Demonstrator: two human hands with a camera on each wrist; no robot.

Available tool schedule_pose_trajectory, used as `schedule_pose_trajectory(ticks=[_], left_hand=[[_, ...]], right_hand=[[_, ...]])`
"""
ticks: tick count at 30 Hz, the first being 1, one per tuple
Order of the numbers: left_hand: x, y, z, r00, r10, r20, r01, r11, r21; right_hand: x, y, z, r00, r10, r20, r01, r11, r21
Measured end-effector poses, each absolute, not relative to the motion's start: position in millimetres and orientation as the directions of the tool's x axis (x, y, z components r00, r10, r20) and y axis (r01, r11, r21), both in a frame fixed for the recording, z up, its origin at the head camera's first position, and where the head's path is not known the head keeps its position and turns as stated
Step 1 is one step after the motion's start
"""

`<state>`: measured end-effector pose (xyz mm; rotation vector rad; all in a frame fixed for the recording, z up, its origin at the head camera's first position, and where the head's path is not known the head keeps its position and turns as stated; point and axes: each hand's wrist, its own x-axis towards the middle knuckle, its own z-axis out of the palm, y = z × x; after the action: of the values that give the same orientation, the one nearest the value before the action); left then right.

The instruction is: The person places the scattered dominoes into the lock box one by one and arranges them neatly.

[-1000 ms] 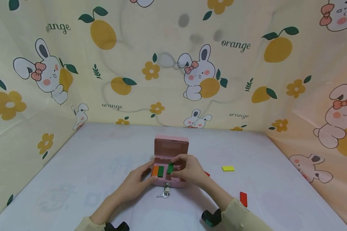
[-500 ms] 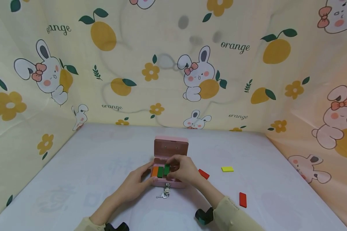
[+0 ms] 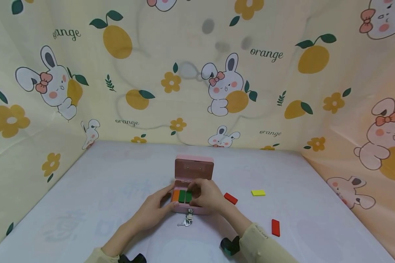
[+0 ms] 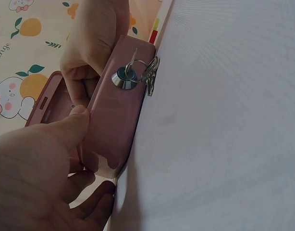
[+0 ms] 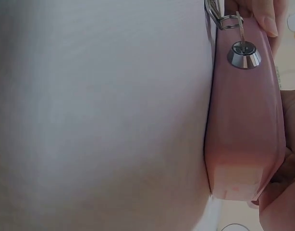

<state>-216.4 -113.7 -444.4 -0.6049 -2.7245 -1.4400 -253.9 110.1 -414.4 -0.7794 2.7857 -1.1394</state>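
A small pink lockbox [image 3: 197,210] stands on the white table with its lid [image 3: 194,168] raised. My left hand [image 3: 153,210] grips the box's left side, its thumb [image 4: 75,126] on the front rim. Inside lie an orange block [image 3: 176,195], a green block [image 3: 182,196] and, to their right, a second green block [image 3: 188,197]. My right hand [image 3: 208,195] is in the box and pinches that second green block by its far and near ends. The hand hides the box's right part. A key on a ring sits in the lock [image 4: 124,79] at the front.
On the table right of the box lie a red block [image 3: 230,198], a yellow block [image 3: 258,193] and another red block [image 3: 275,228] closer to me. A printed cloth [image 3: 187,109] hangs behind and at both sides.
My right hand has moved left and lowered the second green block beside the first in the box. The nearer red block by the box has come into full view. My left hand stays put.
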Motion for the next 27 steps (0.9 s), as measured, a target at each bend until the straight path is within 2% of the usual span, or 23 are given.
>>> schedule_pose_trajectory(ticks=[27], left_hand=[[-217.6,-114.4,-446.2,-0.927,0.327,0.181,0.333,0.503,0.798]], right_hand=[[-252.5,108.3,-417.8,-0.873,-0.454,0.179,-0.458,0.636,-0.621]])
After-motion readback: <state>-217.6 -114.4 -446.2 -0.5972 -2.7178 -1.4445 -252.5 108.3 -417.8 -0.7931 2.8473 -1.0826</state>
